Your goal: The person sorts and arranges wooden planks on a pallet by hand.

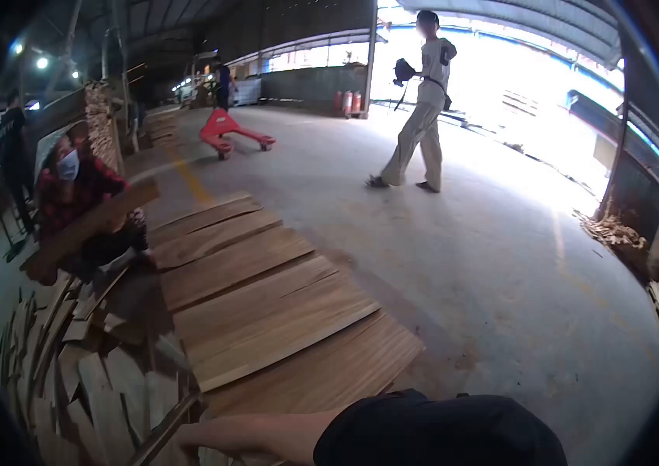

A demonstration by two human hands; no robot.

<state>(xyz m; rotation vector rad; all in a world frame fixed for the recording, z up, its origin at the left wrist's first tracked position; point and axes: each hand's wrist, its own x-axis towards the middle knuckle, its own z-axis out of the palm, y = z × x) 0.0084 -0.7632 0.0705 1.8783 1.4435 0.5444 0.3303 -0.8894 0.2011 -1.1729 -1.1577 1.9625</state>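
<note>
My left forearm reaches in from the bottom, out of dark clothing [438,431], toward the lower left. My left hand [188,439] is dim and low in the view, right beside a narrow wooden strip [165,429] that slants over the scrap pile. Its fingers are hidden, so I cannot tell whether they grip the strip. Heaped loosely to its left are thin offcut boards [104,388]. Beyond the forearm lies a row of wide, flat wooden panels [267,322], laid side by side with some edges overlapping. My right hand is out of view.
A masked person [85,182] crouches at the left, holding a long board [92,221]. Farther back stands a red pallet jack [224,130]. Another person [429,93] walks on the concrete floor at right, carrying a dark object. Red cylinders [349,102] stand by a post.
</note>
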